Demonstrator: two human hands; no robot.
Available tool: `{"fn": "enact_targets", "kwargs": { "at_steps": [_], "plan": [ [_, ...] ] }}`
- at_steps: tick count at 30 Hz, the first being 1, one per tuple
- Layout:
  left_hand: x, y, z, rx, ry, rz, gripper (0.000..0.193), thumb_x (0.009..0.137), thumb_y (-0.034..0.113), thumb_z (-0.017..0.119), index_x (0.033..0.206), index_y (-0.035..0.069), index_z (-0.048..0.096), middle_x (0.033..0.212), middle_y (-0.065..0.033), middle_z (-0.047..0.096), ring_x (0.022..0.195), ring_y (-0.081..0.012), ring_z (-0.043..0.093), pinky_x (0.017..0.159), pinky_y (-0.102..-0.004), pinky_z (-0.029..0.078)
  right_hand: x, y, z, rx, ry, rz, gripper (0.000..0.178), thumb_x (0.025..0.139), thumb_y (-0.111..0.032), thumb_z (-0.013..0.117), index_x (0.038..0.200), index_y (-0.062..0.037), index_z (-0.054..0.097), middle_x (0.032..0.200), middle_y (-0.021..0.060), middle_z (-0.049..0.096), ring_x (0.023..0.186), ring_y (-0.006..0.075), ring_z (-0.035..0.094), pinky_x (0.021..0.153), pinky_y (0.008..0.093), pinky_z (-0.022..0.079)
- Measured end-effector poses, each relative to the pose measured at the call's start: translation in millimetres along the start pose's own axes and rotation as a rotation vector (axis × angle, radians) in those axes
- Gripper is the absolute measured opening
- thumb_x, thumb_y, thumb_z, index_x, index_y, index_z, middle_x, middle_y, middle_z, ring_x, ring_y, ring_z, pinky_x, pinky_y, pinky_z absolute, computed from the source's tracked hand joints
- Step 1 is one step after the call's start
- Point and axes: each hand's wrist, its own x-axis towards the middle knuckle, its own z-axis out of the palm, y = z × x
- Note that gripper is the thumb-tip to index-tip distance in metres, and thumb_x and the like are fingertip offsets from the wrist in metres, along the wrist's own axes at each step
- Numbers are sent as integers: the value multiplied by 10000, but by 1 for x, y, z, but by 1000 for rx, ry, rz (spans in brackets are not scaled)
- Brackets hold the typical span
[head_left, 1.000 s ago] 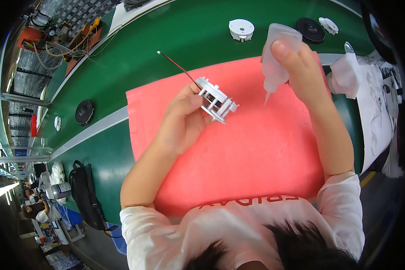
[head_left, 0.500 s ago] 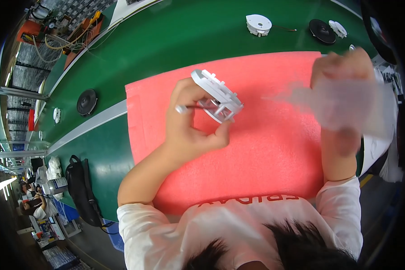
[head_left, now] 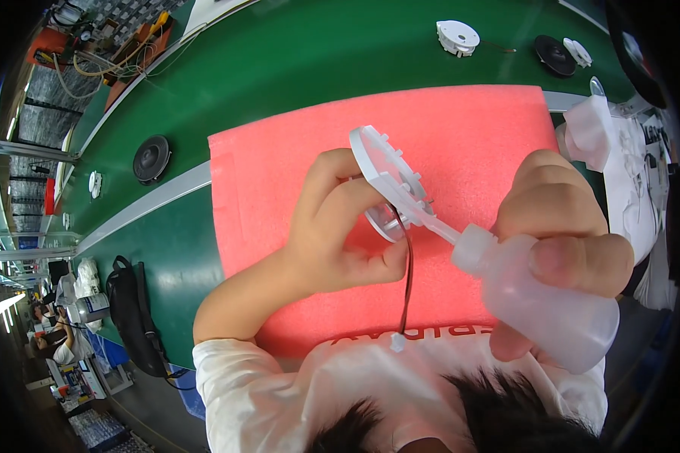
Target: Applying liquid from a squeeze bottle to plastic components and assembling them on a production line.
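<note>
Over one pink mat (head_left: 468, 143): two hands (head_left: 326, 226) (head_left: 557, 215), one bottle (head_left: 540, 311), one white frame (head_left: 387, 164)

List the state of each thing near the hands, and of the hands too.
left hand: fingers closed on the white frame
right hand: wrapped around the squeeze bottle
white frame: held tilted, in the air
squeeze bottle: nozzle fitted, tilted toward the frame; contact unclear
dark cable: hanging down, connector end free
pink mat: spread on the green bench
</note>
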Motion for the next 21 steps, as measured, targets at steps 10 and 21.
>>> {"fn": "enact_targets", "kwargs": {
  "at_steps": [10,21],
  "plan": [
    [-1,1,3,-8,7,28,497,497,46,663,967,27,503,939,-130,457,760,-227,477,621,-309,431,-4,1,9,-34,105,7,548,712,-405,638,1089,-102,382,787,106,504,524,170,409,471,309,295],
    [1,5,0,-71,12,-33,495,494,-6,652,967,39,513,954,-119,490,808,-227,485,624,-298,450,-5,-1,22,-74,190,-6,489,707,-338,626,1069,-102,396,768,108,494,517,189,412,460,314,292]
  ]
}}
